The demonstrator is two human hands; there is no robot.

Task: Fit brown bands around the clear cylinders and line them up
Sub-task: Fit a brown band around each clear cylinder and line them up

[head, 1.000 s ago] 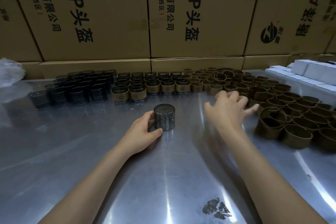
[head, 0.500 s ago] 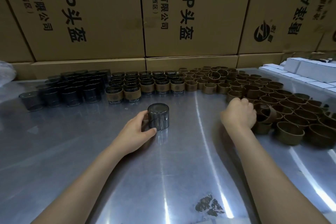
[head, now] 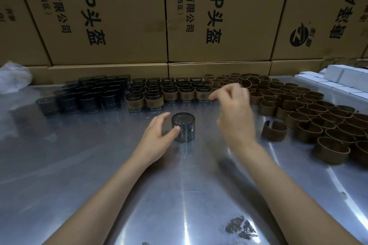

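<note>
Just two bare forearms coming in from the bottom edge, nothing worn on either. No sleeves in sight, cuffs must sit somewhere out of frame. Left hand (head: 157, 139) bare too, short trimmed nails on the fingers (head: 176, 129), as far as can be made out. Right hand (head: 235, 113) smeared with motion blur, so nails and finer details there can't be made out. Slim wrists, smooth forearms.
</note>
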